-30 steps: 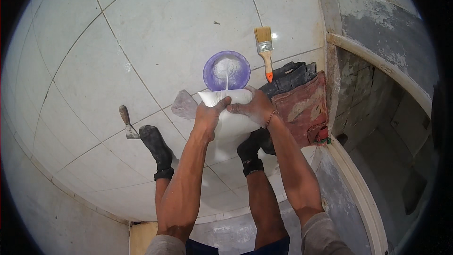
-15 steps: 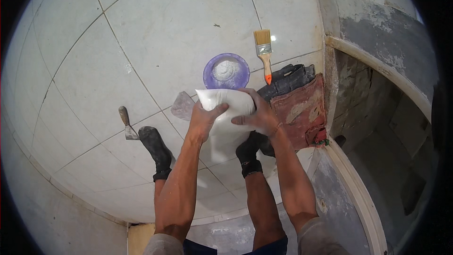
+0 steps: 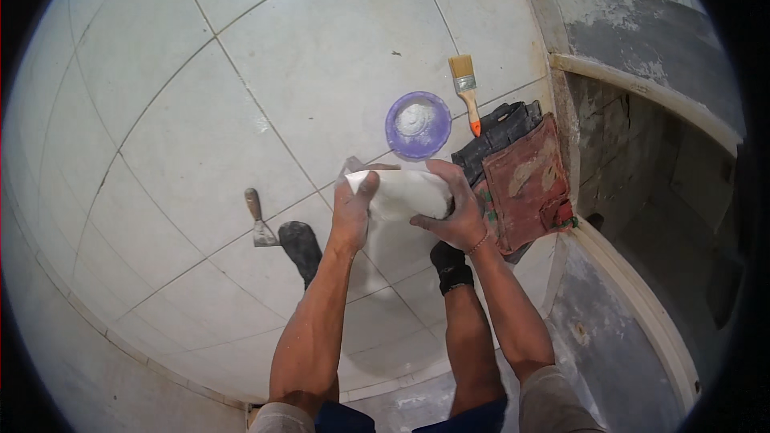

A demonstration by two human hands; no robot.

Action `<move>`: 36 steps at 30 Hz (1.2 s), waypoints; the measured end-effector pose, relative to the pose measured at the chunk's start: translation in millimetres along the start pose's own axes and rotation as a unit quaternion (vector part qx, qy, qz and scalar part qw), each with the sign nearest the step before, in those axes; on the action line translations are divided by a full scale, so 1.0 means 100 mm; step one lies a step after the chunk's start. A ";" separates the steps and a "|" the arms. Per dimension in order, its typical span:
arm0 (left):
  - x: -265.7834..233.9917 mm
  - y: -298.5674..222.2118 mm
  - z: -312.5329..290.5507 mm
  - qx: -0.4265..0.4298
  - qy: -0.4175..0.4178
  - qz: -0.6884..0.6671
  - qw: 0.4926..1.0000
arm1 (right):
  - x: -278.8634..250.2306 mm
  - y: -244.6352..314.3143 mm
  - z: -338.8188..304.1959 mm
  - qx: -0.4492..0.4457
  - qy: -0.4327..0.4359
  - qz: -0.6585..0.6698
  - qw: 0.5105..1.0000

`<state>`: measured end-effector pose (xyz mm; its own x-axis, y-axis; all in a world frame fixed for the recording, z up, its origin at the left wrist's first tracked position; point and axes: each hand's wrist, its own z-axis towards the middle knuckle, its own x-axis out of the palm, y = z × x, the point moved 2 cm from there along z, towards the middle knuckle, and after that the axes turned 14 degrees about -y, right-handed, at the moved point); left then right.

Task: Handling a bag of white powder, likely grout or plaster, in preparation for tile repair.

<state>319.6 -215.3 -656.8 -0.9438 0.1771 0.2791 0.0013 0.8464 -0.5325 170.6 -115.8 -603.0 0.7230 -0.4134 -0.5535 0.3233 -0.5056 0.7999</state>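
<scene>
Between my two hands is a plump white plastic bag, held in front of my body above the tiled floor. My left hand grips the left end of the bag, thumb on the near side. My right hand wraps round its right end, fingers over the top and thumb underneath. A pointed corner of the bag sticks up by my left thumb. Just beyond it a purple bowl stands on the floor with white powder inside. Whether the bag's mouth is open cannot be seen.
Right of the bowl lies a paintbrush, bristles pointing away. Its handle tip reaches folded dark cloth beside a worn red cloth. A wooden-handled scraper rests left, near my dark-socked foot. At right is a framed opening.
The bag has come back from the bowl's near edge and tipped, so less of its length shows. Both hands still hold it. The whole view has shifted, moving floor items rightward in the picture.
</scene>
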 end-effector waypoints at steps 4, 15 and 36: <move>-0.47 -0.07 -0.05 -0.021 -0.049 -0.058 0.997 | 0.42 0.05 -0.01 0.071 0.060 0.027 0.995; -1.50 0.02 0.41 0.024 -0.217 -0.183 0.959 | 1.51 -0.31 -0.03 0.183 0.068 0.292 0.936; -1.25 -0.22 1.06 0.187 -0.214 0.311 0.907 | 1.45 -0.87 0.33 0.084 0.187 0.150 0.967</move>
<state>402.2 -309.7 -764.9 -0.8406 0.2828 -0.4619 0.5413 0.4063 -0.7362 226.9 -157.0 -761.0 0.9494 -0.2733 -0.1551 -0.0160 -0.5348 0.8448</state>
